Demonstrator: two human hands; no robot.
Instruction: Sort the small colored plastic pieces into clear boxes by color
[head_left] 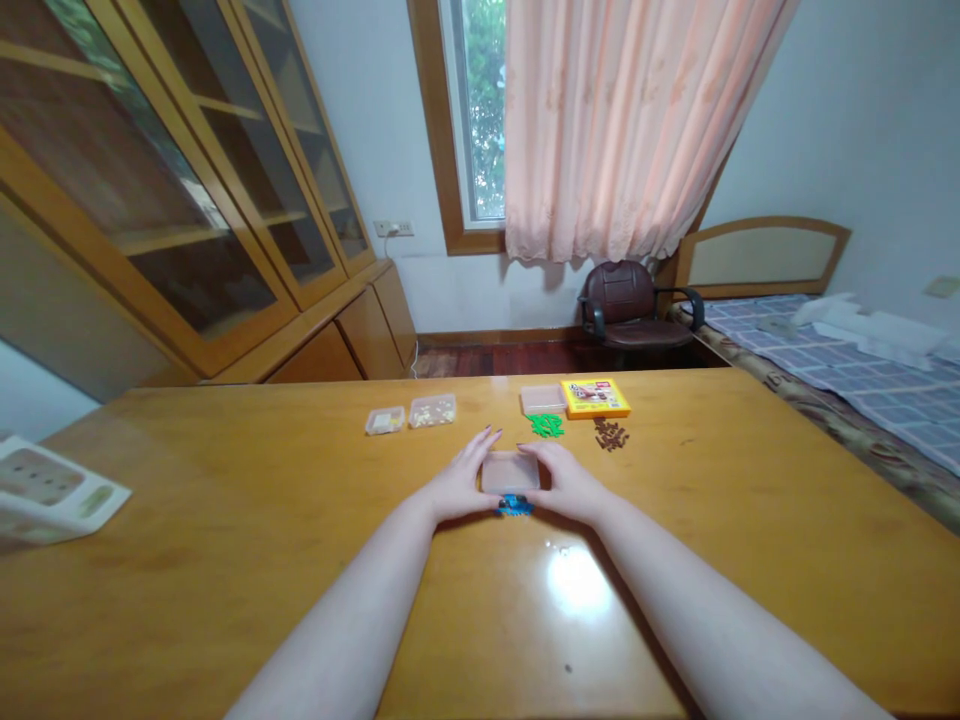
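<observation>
Between my two hands is a small clear plastic box (pixel 511 472), low over the wooden table. My left hand (pixel 466 482) grips its left side, thumb at the near edge and fingers along the far side. On the right side my right hand (pixel 564 481) grips it the same way. Just in front of the box's near edge lie several small blue pieces (pixel 515 506), close to both thumbs. A pile of green pieces (pixel 547 426) is beyond the right hand, and brown pieces (pixel 612 435) lie farther right.
At the back stand a yellow printed box (pixel 597 398) and another clear box (pixel 541 400). Two clear containers, one with pale pieces (pixel 433 411) and a smaller one (pixel 385 421), sit back left. A white object (pixel 56 490) stands at the table's left edge.
</observation>
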